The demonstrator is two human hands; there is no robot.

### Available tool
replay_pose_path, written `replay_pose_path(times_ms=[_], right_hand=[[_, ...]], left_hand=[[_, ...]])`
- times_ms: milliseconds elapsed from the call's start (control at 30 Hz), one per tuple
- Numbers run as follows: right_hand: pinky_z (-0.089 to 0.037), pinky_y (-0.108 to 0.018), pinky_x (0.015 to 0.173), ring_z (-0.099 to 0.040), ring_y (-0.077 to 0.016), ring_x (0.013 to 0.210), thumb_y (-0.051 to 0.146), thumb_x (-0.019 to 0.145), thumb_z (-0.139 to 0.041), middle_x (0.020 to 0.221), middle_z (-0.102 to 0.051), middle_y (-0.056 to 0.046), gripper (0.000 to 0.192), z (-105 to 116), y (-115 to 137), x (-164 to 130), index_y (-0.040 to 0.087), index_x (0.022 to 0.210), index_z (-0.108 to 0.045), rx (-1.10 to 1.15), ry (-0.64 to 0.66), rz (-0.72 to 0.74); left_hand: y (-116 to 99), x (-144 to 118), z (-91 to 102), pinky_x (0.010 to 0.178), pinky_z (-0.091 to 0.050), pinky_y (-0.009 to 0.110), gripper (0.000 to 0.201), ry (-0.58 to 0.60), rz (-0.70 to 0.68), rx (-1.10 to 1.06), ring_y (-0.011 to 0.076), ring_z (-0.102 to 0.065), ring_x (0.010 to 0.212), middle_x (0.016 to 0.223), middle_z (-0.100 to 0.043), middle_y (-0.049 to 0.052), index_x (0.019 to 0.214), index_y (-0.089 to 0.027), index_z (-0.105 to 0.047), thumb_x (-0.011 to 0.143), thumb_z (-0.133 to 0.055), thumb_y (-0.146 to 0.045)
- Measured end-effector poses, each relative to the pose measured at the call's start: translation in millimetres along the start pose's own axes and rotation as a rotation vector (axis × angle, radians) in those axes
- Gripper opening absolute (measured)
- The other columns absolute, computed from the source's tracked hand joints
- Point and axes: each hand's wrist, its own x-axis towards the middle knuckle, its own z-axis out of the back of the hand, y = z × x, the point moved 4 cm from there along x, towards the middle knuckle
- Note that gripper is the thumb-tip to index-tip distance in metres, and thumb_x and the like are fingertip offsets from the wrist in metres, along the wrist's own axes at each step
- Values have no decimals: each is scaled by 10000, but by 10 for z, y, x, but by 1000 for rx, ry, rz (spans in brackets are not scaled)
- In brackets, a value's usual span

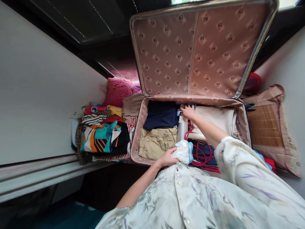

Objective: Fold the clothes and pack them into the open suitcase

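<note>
Hands at open pink patterned-lining suitcase (143, 121) on bed.
Left hand (166, 158) closed around crumpled white and blue plastic packet (183, 151) at near edge, above folded khaki trousers (156, 141). Right hand (188, 112) reaching deep, fingers curled on small blue item (179, 112) between folded navy garment (161, 115) and cream fabric (219, 119); grip unclear. Red cord (202, 152) coiled below forearm.

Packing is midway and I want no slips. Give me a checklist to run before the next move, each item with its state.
1. Suitcase lid fully open: ok.
2. Left hand grips the white and blue bundle: ok.
3. Right hand reaches the far side, at the small blue item: ok; grip cannot tell.
4. Red cord tidy: not ok, it lies in loose loops.
5. Navy garment and khaki garment folded flat: ok.
6. Clothes pile beside the case within reach: cannot tell.
</note>
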Motion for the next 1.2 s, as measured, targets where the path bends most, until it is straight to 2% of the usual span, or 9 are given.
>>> replay_pose_path(times_ms=[267, 433, 533, 667, 800, 900, 967, 1100, 1200], right_hand=[[-610, -373, 802, -719, -221, 893, 592, 893, -679, 1042, -756, -67, 503, 224, -29, -1344, 221, 1233, -701, 154, 251, -261], [-594, -375, 740, -733, -251, 853, 739, 710, -764, 956, -770, -89, 657, 28, -81, -2264, 218, 1107, -716, 711, 327, -577], [-571, -381, 794, -712, -252, 868, 677, 639, -847, 963, -764, -75, 632, 70, 28, -2346, 204, 1036, -713, 700, 195, -461], [-534, -347, 805, -662, -211, 820, 404, 556, -949, 922, -744, -23, 550, 321, 154, -2303, 207, 1004, -697, 392, -125, -303], [-530, -332, 746, -651, -199, 776, 460, 583, -920, 880, -723, -6, 532, 224, 228, -2390, 224, 974, -647, 454, -229, -344], [-535, -308, 710, -655, -181, 745, 501, 570, -923, 874, -724, 14, 612, -9, 327, -2478, 255, 1018, -588, 642, -242, -356], [-541, -304, 710, -660, -176, 737, 468, 538, -944, 864, -728, 19, 648, -127, 400, -2514, 265, 1023, -566, 718, -219, -347], [-546, -316, 714, -671, -186, 732, 338, 483, -966, 850, -733, 15, 626, -129, 450, -2560, 245, 984, -603, 754, -161, -359], [-562, -347, 714, -684, -211, 724, 311, 520, -929, 862, -752, -19, 510, 37, 398, -2611, 205, 948, -674, 809, -84, -399]], left_hand=[[-20, -11, 154, 725, -518, 304, 692, -9, 27, -474, 235, -693, 796, 975, -758, 131, 1104, -115, -712, 486, -882, -377], [-191, 142, 73, 709, -515, 333, 745, 157, 61, -376, 305, -706, 865, 1016, -755, 164, 1090, -123, -715, 451, -886, -466], [-370, 235, -13, 788, -520, 343, 746, 229, 19, -150, 290, -690, 922, 1029, -738, 140, 1136, -128, -693, 495, -910, -443], [-569, 218, -93, 1035, -466, 428, 764, 92, -171, 264, 320, -609, 1180, 1269, -660, 141, 1305, -160, -619, 646, -888, -437], [-616, 80, -378, 1234, -265, 525, 1127, 30, -427, 469, 393, -347, 1475, 1565, -427, 184, 1523, -198, -445, 558, -969, -457], [-521, 36, -605, 1180, -368, 518, 1232, 87, -419, 278, 391, -482, 1376, 1491, -500, 202, 1540, -169, -396, 508, -990, -483], [-449, 38, -636, 1102, -452, 475, 1054, 21, -351, 101, 341, -606, 1226, 1360, -617, 180, 1456, -155, -486, 582, -952, -515], [-315, 42, -455, 1019, -514, 417, 636, -195, -185, -291, 274, -686, 1072, 1145, -740, 112, 1165, -163, -671, 703, -856, -558], [-244, 21, -312, 1016, -532, 443, 566, -172, -81, -542, 294, -686, 1136, 1129, -755, 100, 1137, -182, -690, 749, -794, -581]])
